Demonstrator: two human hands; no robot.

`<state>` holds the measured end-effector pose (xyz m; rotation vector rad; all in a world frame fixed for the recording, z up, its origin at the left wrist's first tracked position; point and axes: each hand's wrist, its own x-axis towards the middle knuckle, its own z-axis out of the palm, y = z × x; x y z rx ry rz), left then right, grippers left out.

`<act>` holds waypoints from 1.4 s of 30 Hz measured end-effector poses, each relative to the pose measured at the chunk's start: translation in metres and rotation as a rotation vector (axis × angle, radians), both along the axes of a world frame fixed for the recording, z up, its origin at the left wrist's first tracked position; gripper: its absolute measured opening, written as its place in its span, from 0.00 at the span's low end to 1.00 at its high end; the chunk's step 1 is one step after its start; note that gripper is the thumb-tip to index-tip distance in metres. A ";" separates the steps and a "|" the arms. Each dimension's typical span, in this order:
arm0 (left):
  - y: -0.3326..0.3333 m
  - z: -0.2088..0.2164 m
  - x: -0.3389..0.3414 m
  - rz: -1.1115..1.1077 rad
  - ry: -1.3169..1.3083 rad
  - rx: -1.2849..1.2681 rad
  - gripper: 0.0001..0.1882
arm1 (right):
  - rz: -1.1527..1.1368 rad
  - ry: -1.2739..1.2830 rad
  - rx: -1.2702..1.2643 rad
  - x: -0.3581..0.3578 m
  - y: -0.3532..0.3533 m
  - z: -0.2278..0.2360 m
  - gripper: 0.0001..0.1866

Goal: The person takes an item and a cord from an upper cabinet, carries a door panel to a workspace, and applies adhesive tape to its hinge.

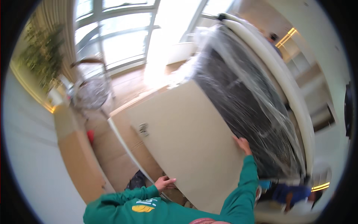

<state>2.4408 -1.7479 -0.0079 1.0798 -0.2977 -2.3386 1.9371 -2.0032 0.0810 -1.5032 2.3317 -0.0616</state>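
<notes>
A large flat beige cabinet door [186, 138] lies tilted across the middle, with a metal hinge [143, 129] at its left edge. My right hand [243, 145] is closed on the door's right edge, fingers bent round it. At the lower left edge, my left hand [165, 183] pinches the board, thumb and fingers close together. The undersides of both grips are hidden by the panel. Brown cardboard [136, 151] shows beyond its left side.
A sofa or bed wrapped in clear plastic [242, 100] stands to the right. A plastic-covered chair [91, 87] sits near the windows [123, 41]. A long tan box [80, 160] runs along the left wall. Another person [292, 194] is at lower right.
</notes>
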 end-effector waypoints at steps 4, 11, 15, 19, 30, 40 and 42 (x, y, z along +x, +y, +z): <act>0.005 -0.002 0.005 -0.033 0.017 0.001 0.33 | 0.023 0.062 0.107 0.017 -0.014 0.007 0.49; 0.011 -0.013 0.002 -0.017 -0.008 -0.038 0.34 | -0.018 -0.029 0.166 0.022 -0.005 0.012 0.39; -0.001 -0.010 -0.002 -0.048 -0.084 -0.033 0.30 | 0.002 -0.113 0.083 0.015 0.005 0.020 0.40; -0.009 0.010 0.005 -0.021 -0.072 -0.027 0.29 | -0.107 -0.117 0.083 0.031 0.003 0.037 0.41; -0.009 -0.031 0.022 -0.082 0.093 0.189 0.25 | 0.019 -0.031 0.131 0.064 0.037 0.064 0.45; 0.024 0.029 0.043 0.093 0.243 0.137 0.23 | 0.283 0.383 -0.102 0.117 0.083 0.158 0.47; 0.027 0.021 0.048 0.078 0.274 0.124 0.33 | 0.273 0.371 -0.209 0.129 0.089 0.188 0.45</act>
